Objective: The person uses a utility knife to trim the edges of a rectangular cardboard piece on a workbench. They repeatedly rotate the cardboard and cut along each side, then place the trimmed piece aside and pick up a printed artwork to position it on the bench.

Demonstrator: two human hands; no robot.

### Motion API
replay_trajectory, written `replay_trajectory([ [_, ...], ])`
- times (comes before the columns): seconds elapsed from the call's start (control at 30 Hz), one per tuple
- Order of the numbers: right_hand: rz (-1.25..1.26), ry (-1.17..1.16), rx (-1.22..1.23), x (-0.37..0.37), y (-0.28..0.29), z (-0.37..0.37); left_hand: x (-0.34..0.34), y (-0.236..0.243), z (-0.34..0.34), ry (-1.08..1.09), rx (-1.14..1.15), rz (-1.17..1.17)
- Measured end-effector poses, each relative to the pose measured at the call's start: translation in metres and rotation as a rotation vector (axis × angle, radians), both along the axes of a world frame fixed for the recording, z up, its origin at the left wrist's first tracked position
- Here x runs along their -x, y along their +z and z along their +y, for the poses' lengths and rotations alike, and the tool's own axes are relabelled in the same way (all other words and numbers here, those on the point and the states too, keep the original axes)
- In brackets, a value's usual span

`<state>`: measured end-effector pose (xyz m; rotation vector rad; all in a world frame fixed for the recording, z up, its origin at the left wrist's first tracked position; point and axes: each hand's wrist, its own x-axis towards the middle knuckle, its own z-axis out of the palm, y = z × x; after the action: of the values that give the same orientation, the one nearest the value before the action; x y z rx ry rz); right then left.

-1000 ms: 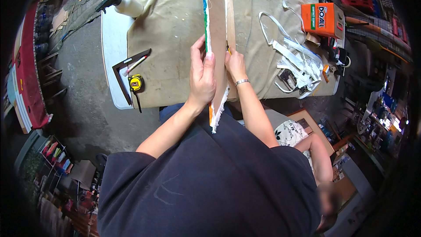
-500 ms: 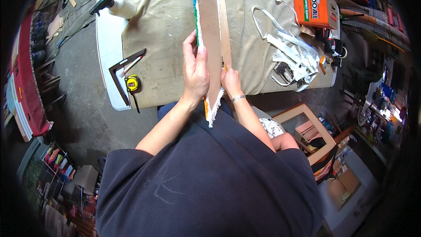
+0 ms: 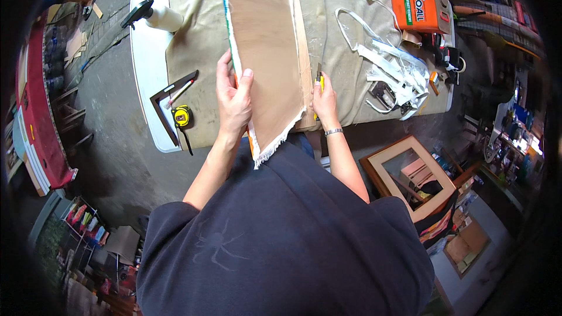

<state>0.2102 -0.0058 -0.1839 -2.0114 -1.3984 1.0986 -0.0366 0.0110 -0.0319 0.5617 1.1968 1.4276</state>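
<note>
Left hand (image 3: 233, 100) clamped on the near left edge of the brown board (image 3: 266, 52), thumb on top; right hand (image 3: 324, 100) closed around a yellow-handled knife (image 3: 319, 76) at the board's right edge. Board tilted up over the cloth-covered desk (image 3: 193, 52), frayed near corner hanging past the desk's front edge. Long axis running away from the body, far end toward the top. Likely risks: blade slipping toward the holding fingers, or board sliding off if the left grip loosens. Tape measure (image 3: 182, 116) and square (image 3: 170, 102) lying left.
</note>
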Motion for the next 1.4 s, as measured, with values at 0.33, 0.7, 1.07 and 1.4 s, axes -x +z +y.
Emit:
replay_trajectory([
  [0.33,-0.046,0.149,-0.078,0.015,0.018,0.011,0.006,-0.013,0.019,-0.003,0.000,0.190],
  [0.7,-0.320,-0.063,-0.111,0.004,-0.021,0.018,0.044,-0.041,0.007,-0.015,0.006,0.112],
  [1.07,-0.389,0.150,-0.162,0.022,-0.023,0.038,0.043,-0.034,0.012,-0.028,-0.001,0.152],
  [1.4,-0.184,0.183,-0.287,0.050,-0.006,0.156,-0.006,0.007,0.023,-0.020,0.046,0.199],
])
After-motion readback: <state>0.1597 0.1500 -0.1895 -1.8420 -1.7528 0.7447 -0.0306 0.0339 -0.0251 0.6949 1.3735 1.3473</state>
